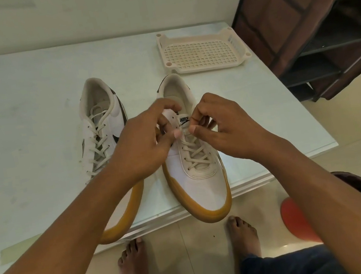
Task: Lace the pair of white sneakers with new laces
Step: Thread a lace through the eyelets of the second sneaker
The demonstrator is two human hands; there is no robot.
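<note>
Two white sneakers with tan gum soles stand on a pale table [20, 112], toes toward me. The left sneaker [104, 129] is laced up to its top, its toe hidden under my left forearm. The right sneaker [199, 176] is laced over its lower eyelets with a cream lace [194, 153]. My left hand [145, 141] grips the upper left eyelet flap of the right sneaker, thumb pressing by the tongue. My right hand [220, 126] pinches the lace end beside the tongue label.
A cream perforated plastic tray [202, 51] lies at the table's far right. A dark shelf rack [321, 24] stands right of the table. An orange-red round object [295, 220] sits on the floor by my right arm. My bare feet are below the table edge.
</note>
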